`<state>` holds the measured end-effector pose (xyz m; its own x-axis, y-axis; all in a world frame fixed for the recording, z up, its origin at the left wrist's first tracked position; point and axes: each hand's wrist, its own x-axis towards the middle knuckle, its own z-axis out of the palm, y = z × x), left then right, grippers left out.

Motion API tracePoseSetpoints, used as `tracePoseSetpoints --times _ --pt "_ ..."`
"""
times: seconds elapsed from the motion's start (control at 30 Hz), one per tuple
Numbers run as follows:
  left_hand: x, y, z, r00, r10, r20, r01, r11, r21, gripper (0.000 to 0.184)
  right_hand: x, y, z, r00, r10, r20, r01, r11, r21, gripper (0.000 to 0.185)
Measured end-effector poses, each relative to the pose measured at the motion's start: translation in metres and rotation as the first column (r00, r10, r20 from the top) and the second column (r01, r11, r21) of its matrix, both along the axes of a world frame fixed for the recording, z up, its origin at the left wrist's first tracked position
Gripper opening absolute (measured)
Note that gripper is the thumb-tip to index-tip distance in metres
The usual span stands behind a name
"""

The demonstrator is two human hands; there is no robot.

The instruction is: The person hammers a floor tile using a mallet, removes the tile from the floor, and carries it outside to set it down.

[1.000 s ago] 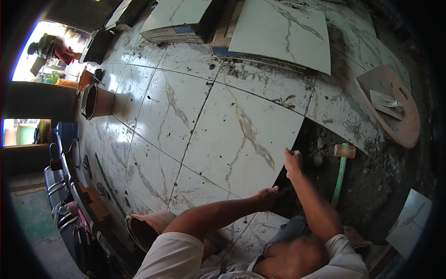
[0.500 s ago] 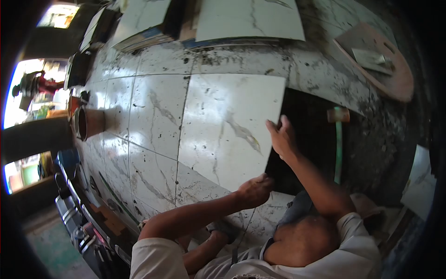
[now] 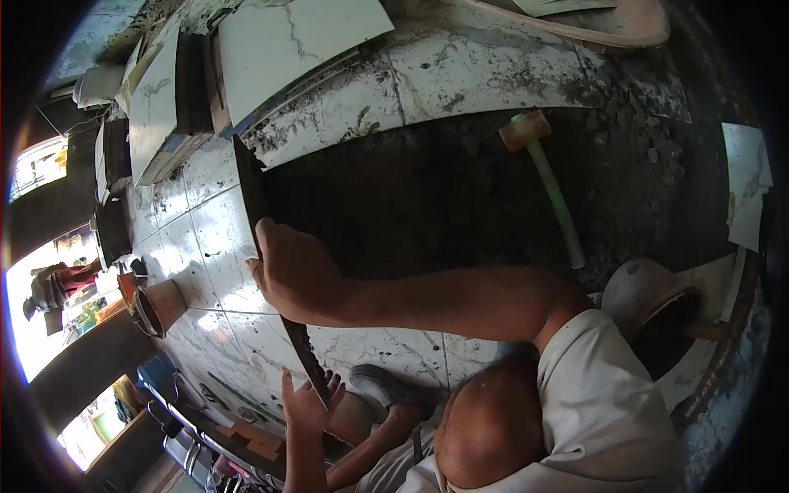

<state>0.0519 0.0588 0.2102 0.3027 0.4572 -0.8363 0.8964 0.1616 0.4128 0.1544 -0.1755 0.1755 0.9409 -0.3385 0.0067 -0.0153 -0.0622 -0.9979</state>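
A large white marbled floor tile (image 3: 306, 355) stands tilted up on edge, so I see mostly its thin, dark, crusted side. My right hand (image 3: 294, 271) is closed around its side near the middle, fingers over the edge. At the tile's near end, my left hand (image 3: 307, 404) grips the corner, thumb on one side and fingers on the other. To the right of the tile stretches a dark, rough bed (image 3: 394, 205) of what looks like mortar or soil. A mallet with a green handle (image 3: 555, 193) and an orange-brown head lies on that bed.
Stacked tiles (image 3: 304, 49) stand at the upper left. A pinkish basin (image 3: 608, 33) holds a flat pale piece at the top right. A greyish bucket (image 3: 629, 283) lies at the right, another bucket (image 3: 167, 304) at the left. Laid tiles (image 3: 209, 238) cover the floor leftward.
The tile, nearly flat before, is now raised on edge, and the dark bed beneath shows fully. My right hand has moved left along with it. The camera view has turned.
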Motion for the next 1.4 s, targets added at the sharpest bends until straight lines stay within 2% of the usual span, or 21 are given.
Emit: tracePoseSetpoints --times 0.03,0.07,0.23,0.3,0.33,0.37,0.4,0.43,0.47,0.5,0.53,0.57,0.67,0.7,0.77,1.03,1.1,1.2,1.27,1.37,1.4 --pt "-0.001 0.003 -0.004 0.993 0.112 0.044 -0.096 0.959 -0.265 0.055 0.003 0.0 0.004 0.999 0.024 0.024 -0.024 1.0 0.0 0.027" --pt "-0.002 0.008 -0.005 0.972 0.23 0.059 -0.169 0.844 -0.509 0.051 0.004 0.002 0.008 0.998 0.048 0.047 -0.048 0.999 0.005 0.027" --pt "0.002 0.032 -0.01 0.949 0.296 0.106 -0.221 0.867 -0.447 0.028 0.014 0.011 0.01 0.989 0.124 0.084 -0.124 0.992 -0.003 0.028" --pt "0.002 0.057 -0.012 0.953 0.284 0.101 -0.174 0.792 -0.585 0.025 0.019 0.007 0.007 0.958 0.21 0.194 -0.176 0.968 -0.178 0.03" --pt "-0.002 0.057 -0.003 0.945 0.309 0.109 -0.197 0.801 -0.565 0.025 0.023 -0.006 0.011 0.932 0.305 0.193 -0.249 0.93 -0.269 0.032" --pt "0.004 0.052 -0.001 0.939 0.32 0.125 -0.185 0.778 -0.6 0.026 0.034 -0.03 0.026 0.877 0.48 0.011 -0.467 0.857 -0.218 0.031" --pt "0.008 0.049 0.0 0.933 0.329 0.142 -0.169 0.753 -0.636 0.026 0.046 -0.045 0.03 0.868 0.496 -0.005 -0.466 0.812 -0.352 0.034" --pt "0.008 0.054 -0.002 0.923 0.352 0.154 -0.174 0.741 -0.648 0.028 0.064 -0.058 0.034 0.885 0.462 -0.049 -0.439 0.796 -0.418 0.037" --pt "0.007 0.055 0.0 0.915 0.368 0.164 -0.184 0.743 -0.643 0.028 0.087 -0.065 0.028 0.944 0.327 -0.053 -0.317 0.843 -0.434 0.04" --pt "0.007 0.054 0.001 0.915 0.373 0.151 -0.197 0.743 -0.639 0.028 0.111 -0.073 0.017 0.983 0.141 0.117 -0.053 0.829 -0.557 0.043" --pt "0.009 0.052 0.002 0.917 0.373 0.138 -0.205 0.74 -0.64 0.027 0.118 -0.097 0.042 0.948 0.276 -0.157 -0.318 0.816 -0.482 0.048" --pt "0.012 0.046 0.005 0.914 0.39 0.115 -0.251 0.762 -0.596 0.027 0.13 -0.095 0.041 0.975 0.173 -0.14 -0.22 0.837 -0.501 0.06" --pt "0.016 0.035 0.009 0.929 0.357 0.101 -0.269 0.836 -0.479 0.014 0.161 -0.081 0.032 0.938 0.232 -0.258 -0.34 0.763 -0.55 0.07" --pt "0.014 0.038 0.008 0.922 0.371 0.111 -0.275 0.829 -0.486 0.014 0.171 -0.073 0.024 0.938 0.244 -0.247 -0.344 0.755 -0.558 0.07" --pt "0.011 0.047 0.002 0.917 0.367 0.157 -0.207 0.773 -0.599 0.023 0.186 -0.063 0.007 0.99 0.12 -0.068 -0.135 0.736 -0.663 0.071" --pt "0.017 0.043 0.006 0.92 0.349 0.178 -0.189 0.795 -0.577 0.018 0.185 -0.056 0.023 0.98 0.185 0.072 -0.089 0.732 -0.676 0.059" --pt "0.017 0.045 0.006 0.924 0.351 0.151 -0.207 0.791 -0.576 0.017 0.188 -0.051 0.03 0.963 0.222 -0.153 -0.268 0.729 -0.63 0.054" --pt "0.014 0.045 0.005 0.923 0.352 0.153 -0.193 0.77 -0.608 0.015 0.195 -0.052 0.03 0.966 0.237 -0.105 -0.234 0.619 -0.75 0.046" --pt "0.014 0.05 0.002 0.937 0.307 0.166 -0.15 0.783 -0.603 0.014 0.192 -0.053 0.044 0.968 0.234 -0.091 -0.226 0.648 -0.728 0.036" --pt "0.025 0.041 0.013 0.95 0.292 0.109 -0.185 0.81 -0.557 0.02 0.203 -0.053 0.045 0.974 0.151 -0.169 -0.225 0.728 -0.647 0.036" --pt "0.03 0.037 0.019 0.949 0.3 0.099 -0.212 0.837 -0.504 0.02 0.205 -0.052 0.054 0.965 0.189 -0.181 -0.26 0.617 -0.743 0.035"
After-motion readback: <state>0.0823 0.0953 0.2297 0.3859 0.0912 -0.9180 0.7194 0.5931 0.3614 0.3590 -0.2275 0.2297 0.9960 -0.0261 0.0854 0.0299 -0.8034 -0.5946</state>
